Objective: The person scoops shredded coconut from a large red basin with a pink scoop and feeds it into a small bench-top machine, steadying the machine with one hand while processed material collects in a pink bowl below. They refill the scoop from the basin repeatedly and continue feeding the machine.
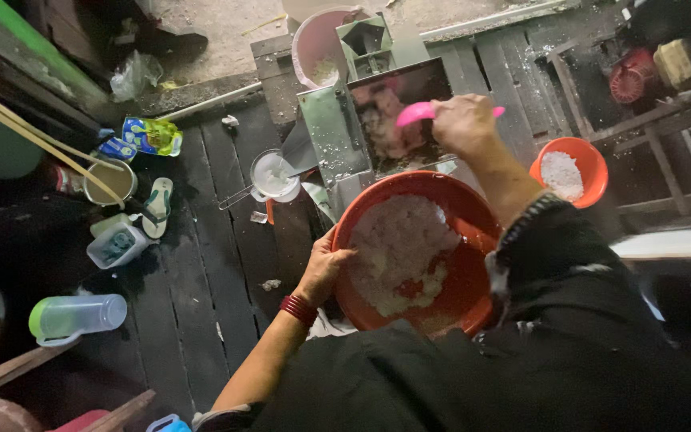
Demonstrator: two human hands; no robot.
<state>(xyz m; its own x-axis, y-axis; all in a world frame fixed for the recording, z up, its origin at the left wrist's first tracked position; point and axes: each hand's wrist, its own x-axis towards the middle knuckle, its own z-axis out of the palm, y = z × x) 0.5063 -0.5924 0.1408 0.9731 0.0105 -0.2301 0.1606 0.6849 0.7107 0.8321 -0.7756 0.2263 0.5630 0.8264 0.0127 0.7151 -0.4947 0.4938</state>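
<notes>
My left hand (323, 270) grips the left rim of a large orange basin (473, 220) that holds white grated mash, tilted toward me. My right hand (461, 124) holds a pink scoop (416, 113) over the open hopper of a metal grinding machine (337, 132), where pale mash lies inside. A red bangle sits on my left wrist. My black sleeves cover the lower part of the view.
A small orange bowl (593, 164) with white grains stands right of the machine. A pink bucket (313, 40) is behind it. A white strainer cup (272, 176), a green-lidded jug (73, 316), a sandal (158, 204) and packets lie on the dark plank floor at left.
</notes>
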